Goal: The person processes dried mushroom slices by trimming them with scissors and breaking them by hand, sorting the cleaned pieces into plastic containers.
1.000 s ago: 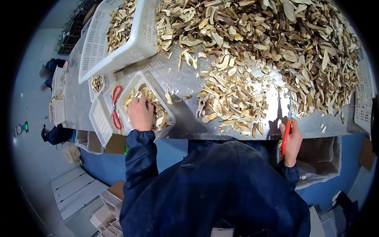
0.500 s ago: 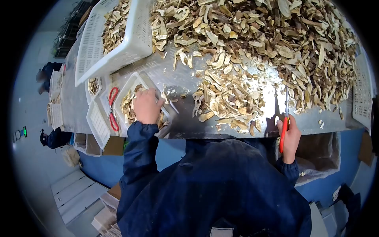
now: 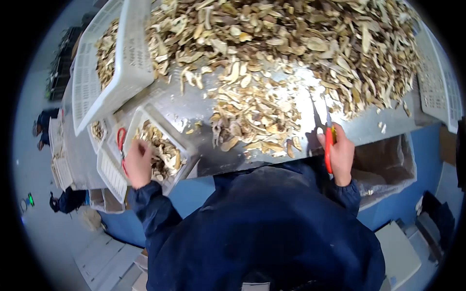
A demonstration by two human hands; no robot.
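My right hand (image 3: 342, 154) is closed around red-handled scissors (image 3: 329, 149), their blades pointing away from me over the table. My left hand (image 3: 140, 167) is at the left rim of a small white basket (image 3: 180, 144) holding dried mushroom slices (image 3: 166, 156). Its fingers are curled in, and whatever they hold is hidden. Close beside that hand, a second pair of red-handled scissors (image 3: 121, 138) lies by a small white slatted tray (image 3: 110, 173). Between my hands, a loose spread of mushroom slices (image 3: 262, 119) lies on the metal table (image 3: 213, 157).
A large heap of mushroom slices (image 3: 291, 34) covers the far side. At left stands a big white perforated crate (image 3: 133, 53); another white crate (image 3: 433, 80) is at the right edge. A lined box (image 3: 388, 162) sits below the table at right. Other people (image 3: 68, 200) are at far left.
My left hand has moved from above the slices in the small basket to its left rim. The scissors remain in my right hand. The whole view has shifted and turned.
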